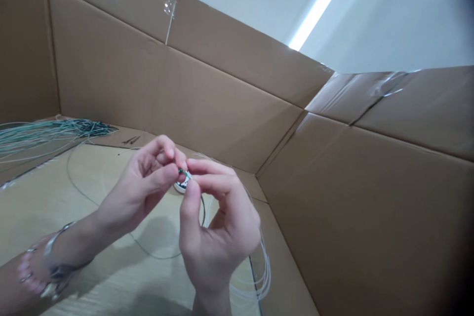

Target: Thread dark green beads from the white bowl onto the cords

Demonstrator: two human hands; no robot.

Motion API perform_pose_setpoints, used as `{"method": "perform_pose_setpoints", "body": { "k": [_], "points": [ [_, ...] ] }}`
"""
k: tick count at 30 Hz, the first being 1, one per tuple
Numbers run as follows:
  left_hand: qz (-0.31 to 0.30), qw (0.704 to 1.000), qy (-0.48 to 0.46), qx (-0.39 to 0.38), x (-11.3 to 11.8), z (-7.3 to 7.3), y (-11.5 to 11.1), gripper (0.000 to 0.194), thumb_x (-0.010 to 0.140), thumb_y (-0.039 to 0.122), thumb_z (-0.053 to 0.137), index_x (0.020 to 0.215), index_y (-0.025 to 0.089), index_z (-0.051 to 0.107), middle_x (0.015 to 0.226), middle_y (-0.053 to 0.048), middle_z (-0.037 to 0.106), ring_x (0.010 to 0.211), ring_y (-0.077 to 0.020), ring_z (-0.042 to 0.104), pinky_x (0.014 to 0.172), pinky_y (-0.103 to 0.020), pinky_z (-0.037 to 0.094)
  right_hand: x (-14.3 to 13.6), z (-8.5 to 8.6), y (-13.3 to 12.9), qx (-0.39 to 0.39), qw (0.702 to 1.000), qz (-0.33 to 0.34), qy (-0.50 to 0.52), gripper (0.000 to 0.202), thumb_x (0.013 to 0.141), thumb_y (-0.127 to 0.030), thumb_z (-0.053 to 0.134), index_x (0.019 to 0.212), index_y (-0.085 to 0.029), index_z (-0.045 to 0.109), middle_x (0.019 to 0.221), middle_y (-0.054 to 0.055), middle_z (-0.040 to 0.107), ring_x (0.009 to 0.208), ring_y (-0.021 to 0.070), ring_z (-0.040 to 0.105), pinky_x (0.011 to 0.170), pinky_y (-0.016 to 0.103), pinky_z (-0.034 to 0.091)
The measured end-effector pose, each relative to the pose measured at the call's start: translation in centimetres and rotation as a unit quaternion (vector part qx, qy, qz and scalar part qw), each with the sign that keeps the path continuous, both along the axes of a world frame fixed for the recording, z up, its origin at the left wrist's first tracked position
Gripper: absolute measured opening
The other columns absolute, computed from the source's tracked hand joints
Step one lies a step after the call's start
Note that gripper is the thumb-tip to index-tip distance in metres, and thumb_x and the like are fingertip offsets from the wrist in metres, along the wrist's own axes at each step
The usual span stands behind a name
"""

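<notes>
My left hand (148,182) and my right hand (218,217) are close together in the middle of the view, fingertips almost meeting. Between them is the small end of a thin green wire (186,174), pinched by thumb and fingers on both sides. Its tip looks darker green on the left and paler toward the right; the finest detail is too small to make out. Just behind the fingertips, partly hidden, a small round white dish (180,186) contains tiny black bits. A thin dark strand (203,210) hangs down beside my right hand.
Cardboard walls (222,94) surround the pale work surface (111,163). A bundle of green and white wires (85,128) lies at the back left, with small dark tweezer-like tools (131,140) nearby. Coiled white strands (264,271) rest at the right. One long thin wire (148,253) loops across the surface.
</notes>
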State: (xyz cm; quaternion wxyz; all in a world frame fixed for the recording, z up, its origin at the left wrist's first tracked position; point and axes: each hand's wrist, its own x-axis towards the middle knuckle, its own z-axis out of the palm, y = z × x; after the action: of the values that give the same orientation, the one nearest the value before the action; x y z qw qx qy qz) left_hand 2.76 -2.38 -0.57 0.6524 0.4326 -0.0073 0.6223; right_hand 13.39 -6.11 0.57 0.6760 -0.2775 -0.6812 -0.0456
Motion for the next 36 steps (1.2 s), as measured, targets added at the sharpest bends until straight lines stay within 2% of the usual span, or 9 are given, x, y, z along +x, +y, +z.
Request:
{"method": "perform_pose_setpoints", "body": {
  "k": [3,5,11,15,19,24,30,36],
  "points": [
    [0.133,0.985,0.04,0.099,-0.6,-0.4,0.2,0.019,0.076,0.016,0.075,0.082,0.02,0.058,0.075,0.004,0.067,0.065,-0.0049,0.064,0.063,-0.01,0.056,0.1,-0.1,0.0,-0.017,1.0,0.014,0.007,0.014,0.077,-0.004,0.06,0.079,-0.018,0.058,0.089,0.003,0.07,0.081,0.0129,0.069,0.069,0.025,0.06],
    [0.172,0.974,0.065,0.134,-1.0,-0.6,0.4,0.019,0.078,0.016,0.073,0.086,0.021,0.056,0.078,0.004,0.068,0.068,-0.0051,0.065,0.064,-0.011,0.056,0.0,-0.2,0.0,-0.019,0.999,0.028,0.007,0.015,0.076,-0.004,0.059,0.079,-0.018,0.058,0.088,0.002,0.071,0.078,0.0129,0.069,0.065,0.024,0.06],
    [0.177,0.965,0.078,0.179,-1.5,-0.6,0.7,0.018,0.082,0.013,0.069,0.089,0.019,0.054,0.081,0.002,0.07,0.071,-0.0048,0.067,0.067,-0.01,0.055,0.0,-0.2,0.0,-0.038,0.998,0.048,0.005,0.016,0.076,-0.004,0.058,0.08,-0.02,0.058,0.089,0.002,0.071,0.077,0.0135,0.07,0.06,0.023,0.061],
    [0.183,0.959,0.089,0.195,-1.7,-0.6,0.8,0.018,0.083,0.012,0.068,0.09,0.019,0.053,0.082,0.002,0.07,0.071,-0.0055,0.068,0.068,-0.011,0.056,0.2,-0.2,-0.1,-0.041,0.998,0.055,-0.002,0.017,0.076,-0.003,0.059,0.08,-0.019,0.058,0.09,0.002,0.071,0.078,0.0135,0.07,0.063,0.024,0.062],
    [0.195,0.955,0.102,0.198,-1.7,-0.6,0.8,0.019,0.082,0.009,0.067,0.09,0.019,0.053,0.082,0.002,0.07,0.072,-0.006,0.067,0.069,-0.012,0.057,0.3,-0.2,-0.2,-0.05,0.997,0.05,-0.008,0.017,0.076,-0.002,0.059,0.08,-0.018,0.059,0.09,0.002,0.071,0.08,0.0134,0.07,0.069,0.025,0.062],
    [0.228,0.945,0.114,0.204,-1.8,-0.2,0.5,0.022,0.078,0.007,0.07,0.087,0.018,0.054,0.078,0.002,0.069,0.071,-0.0059,0.067,0.069,-0.011,0.057,0.5,0.0,-0.1,-0.037,0.998,0.031,-0.037,0.016,0.076,-0.004,0.058,0.08,-0.019,0.057,0.087,0.002,0.07,0.077,0.0126,0.069,0.066,0.023,0.062],
    [0.311,0.904,0.148,0.252,-2.4,-0.1,0.4,0.026,0.073,-0.001,0.071,0.087,0.016,0.058,0.077,0.0,0.069,0.073,-0.0075,0.067,0.072,-0.012,0.057,0.7,0.0,-0.3,-0.016,0.998,0.012,-0.067,0.015,0.077,-0.003,0.057,0.08,-0.018,0.057,0.083,0.002,0.069,0.078,0.0109,0.069,0.063,0.019,0.061],
    [0.361,0.869,0.204,0.269,-3.4,-0.2,0.4,0.026,0.073,0.003,0.072,0.092,0.017,0.061,0.08,0.0,0.066,0.074,-0.0107,0.067,0.071,-0.018,0.06,0.9,0.2,-0.1,-0.041,0.995,0.019,-0.088,0.012,0.079,-0.004,0.058,0.08,-0.016,0.058,0.083,0.003,0.069,0.08,0.01,0.069,0.064,0.016,0.06]
  ]
}}
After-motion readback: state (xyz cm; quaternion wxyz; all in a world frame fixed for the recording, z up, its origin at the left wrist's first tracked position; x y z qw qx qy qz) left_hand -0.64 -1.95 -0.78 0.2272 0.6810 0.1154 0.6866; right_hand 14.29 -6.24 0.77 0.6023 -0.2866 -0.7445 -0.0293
